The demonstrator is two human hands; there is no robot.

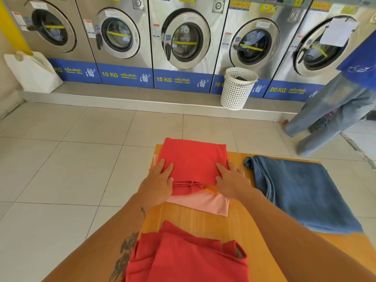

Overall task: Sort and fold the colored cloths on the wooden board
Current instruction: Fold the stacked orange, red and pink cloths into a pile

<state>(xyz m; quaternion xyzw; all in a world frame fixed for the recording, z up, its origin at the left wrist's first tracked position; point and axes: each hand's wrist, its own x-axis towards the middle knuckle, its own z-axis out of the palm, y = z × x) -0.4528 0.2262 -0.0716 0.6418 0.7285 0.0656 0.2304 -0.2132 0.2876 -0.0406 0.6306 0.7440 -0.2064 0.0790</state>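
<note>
The step in hand looks like the squaring-off of a fold: a red cloth [193, 159] lies folded on top of a pink cloth [203, 204] at the far left part of the wooden board [203, 222], with a sliver of orange cloth [210, 189] showing between them at the near edge. The left hand [158, 180] rests flat and open on the red cloth's left near corner, and the right hand [232, 182] rests flat on its right near corner, fingers spread, neither one pinching fabric. The red cloth's long axis runs near to far, its bunched, layered edge facing the person and its smooth folded edge pointing toward the washing machines [183, 37]. The next move probably calls for tucking or smoothing that ragged near edge so the layers line up. A blue cloth [301, 192] lies spread on the surface at right, apparently unfolded, and another red cloth [183, 257] sits crumpled at the near edge.
</note>
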